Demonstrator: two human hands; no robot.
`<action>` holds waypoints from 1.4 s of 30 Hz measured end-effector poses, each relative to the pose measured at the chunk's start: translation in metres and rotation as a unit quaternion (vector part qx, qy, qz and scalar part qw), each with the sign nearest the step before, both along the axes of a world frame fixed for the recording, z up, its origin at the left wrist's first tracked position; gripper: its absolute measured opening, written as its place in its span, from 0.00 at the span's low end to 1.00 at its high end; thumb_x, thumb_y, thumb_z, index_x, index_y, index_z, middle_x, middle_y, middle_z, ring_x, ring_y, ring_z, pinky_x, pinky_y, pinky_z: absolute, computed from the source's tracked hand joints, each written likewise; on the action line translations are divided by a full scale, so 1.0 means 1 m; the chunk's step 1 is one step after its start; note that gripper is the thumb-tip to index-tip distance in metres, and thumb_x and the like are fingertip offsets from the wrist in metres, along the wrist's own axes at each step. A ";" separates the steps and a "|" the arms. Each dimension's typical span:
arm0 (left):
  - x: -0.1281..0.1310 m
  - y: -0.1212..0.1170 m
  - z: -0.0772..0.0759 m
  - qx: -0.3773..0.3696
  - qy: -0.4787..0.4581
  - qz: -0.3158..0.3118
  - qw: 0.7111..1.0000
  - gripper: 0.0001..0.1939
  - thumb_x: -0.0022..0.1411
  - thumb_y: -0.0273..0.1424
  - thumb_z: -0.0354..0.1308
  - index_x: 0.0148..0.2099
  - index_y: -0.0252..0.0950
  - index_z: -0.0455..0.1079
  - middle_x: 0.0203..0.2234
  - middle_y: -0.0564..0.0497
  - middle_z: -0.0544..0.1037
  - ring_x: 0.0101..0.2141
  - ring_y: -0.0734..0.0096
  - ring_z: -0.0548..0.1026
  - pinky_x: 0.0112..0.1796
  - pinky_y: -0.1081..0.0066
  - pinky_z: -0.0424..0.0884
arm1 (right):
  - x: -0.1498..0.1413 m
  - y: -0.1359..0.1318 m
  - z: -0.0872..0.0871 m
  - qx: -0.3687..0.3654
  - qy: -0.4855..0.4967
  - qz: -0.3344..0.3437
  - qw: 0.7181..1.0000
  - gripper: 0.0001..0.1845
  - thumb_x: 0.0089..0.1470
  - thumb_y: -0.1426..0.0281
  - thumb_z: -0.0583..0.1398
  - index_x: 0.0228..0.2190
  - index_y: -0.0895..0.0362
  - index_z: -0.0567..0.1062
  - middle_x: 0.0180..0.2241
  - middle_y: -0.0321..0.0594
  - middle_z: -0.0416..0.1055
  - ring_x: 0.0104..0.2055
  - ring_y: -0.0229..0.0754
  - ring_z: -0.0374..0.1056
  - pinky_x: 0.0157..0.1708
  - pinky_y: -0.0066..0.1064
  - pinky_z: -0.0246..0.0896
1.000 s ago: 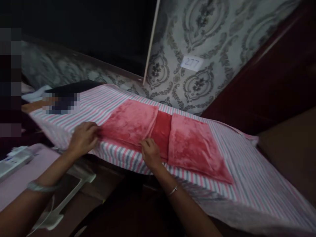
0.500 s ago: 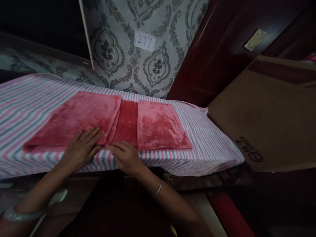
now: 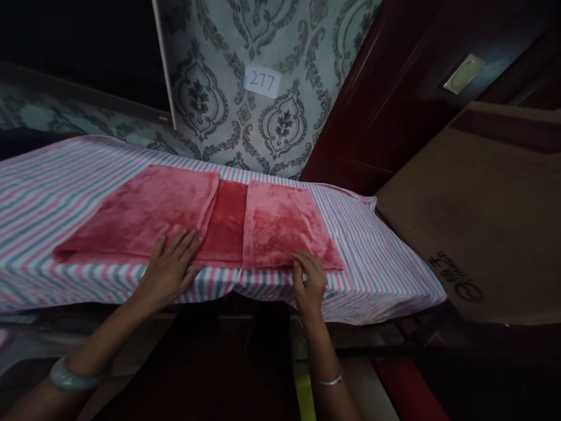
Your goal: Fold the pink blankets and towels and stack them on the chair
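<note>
A red plush blanket [image 3: 153, 204] lies folded on a striped cloth [image 3: 368, 251], its ends turned in from the left and right. Between the two folded ends runs a darker red strip [image 3: 230, 216]. My left hand [image 3: 170, 269] rests flat near the front edge of the left part, fingers spread. At the front edge of the right part, my right hand [image 3: 311, 283] has its fingers bent over the fabric and the thumb close against them, closed on the edge. Its fingertips are partly hidden.
A large cardboard box [image 3: 491, 222] stands at the right, against the table's end. Behind the table are patterned wallpaper with a paper marked 277 [image 3: 263, 80], a dark screen [image 3: 87, 52] at the left and a dark red door [image 3: 385, 93].
My right hand has moved right, from the middle strip to the front edge of the right part. My left hand has shifted slightly right and stays flat. The view has tilted a little.
</note>
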State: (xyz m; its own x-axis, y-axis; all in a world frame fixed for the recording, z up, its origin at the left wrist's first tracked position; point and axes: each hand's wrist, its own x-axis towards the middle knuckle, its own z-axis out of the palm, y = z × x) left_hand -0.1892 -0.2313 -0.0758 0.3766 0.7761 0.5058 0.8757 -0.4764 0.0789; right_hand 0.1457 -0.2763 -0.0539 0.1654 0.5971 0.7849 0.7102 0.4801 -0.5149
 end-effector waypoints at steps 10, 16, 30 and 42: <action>0.068 0.002 0.035 -0.016 -0.116 -0.069 0.991 0.21 0.69 0.42 0.48 0.52 0.36 0.74 0.42 0.42 0.81 0.45 0.52 0.76 0.50 0.52 0.70 | 0.032 0.005 -0.004 -0.002 0.003 -0.064 0.998 0.13 0.64 0.71 0.54 0.40 0.53 0.80 0.40 0.44 0.77 0.46 0.47 0.72 0.50 0.43 0.67; 0.112 0.021 0.036 -0.134 -0.150 -0.039 0.979 0.27 0.66 0.43 0.49 0.59 0.33 0.70 0.45 0.38 0.80 0.46 0.48 0.76 0.49 0.50 0.71 | 0.049 0.010 -0.013 -0.035 -0.008 -0.068 0.997 0.15 0.62 0.71 0.54 0.40 0.53 0.81 0.42 0.45 0.77 0.48 0.48 0.70 0.52 0.46 0.65; 0.126 0.051 0.049 -0.304 -0.384 -0.127 0.862 0.21 0.55 0.42 0.56 0.45 0.36 0.77 0.35 0.47 0.81 0.33 0.65 0.76 0.35 0.66 0.72 | 0.065 0.024 -0.022 -0.079 -0.072 -0.040 0.993 0.16 0.62 0.71 0.55 0.45 0.55 0.81 0.45 0.48 0.78 0.50 0.51 0.70 0.53 0.48 0.64; 0.128 0.068 0.086 -0.180 -0.285 -0.187 0.923 0.19 0.63 0.36 0.53 0.54 0.37 0.73 0.48 0.45 0.78 0.47 0.61 0.75 0.49 0.62 0.72 | 0.084 0.037 -0.008 -0.106 -0.137 -0.041 0.984 0.13 0.60 0.74 0.56 0.39 0.55 0.80 0.38 0.45 0.78 0.43 0.50 0.70 0.48 0.46 0.65</action>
State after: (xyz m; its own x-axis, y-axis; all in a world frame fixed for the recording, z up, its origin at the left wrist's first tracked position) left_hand -0.0612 -0.1636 0.0097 0.4047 0.8019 0.4395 0.4231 -0.5903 0.6874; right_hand 0.2295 -0.2397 -0.0615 0.0184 0.7455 0.6662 0.8684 0.3184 -0.3802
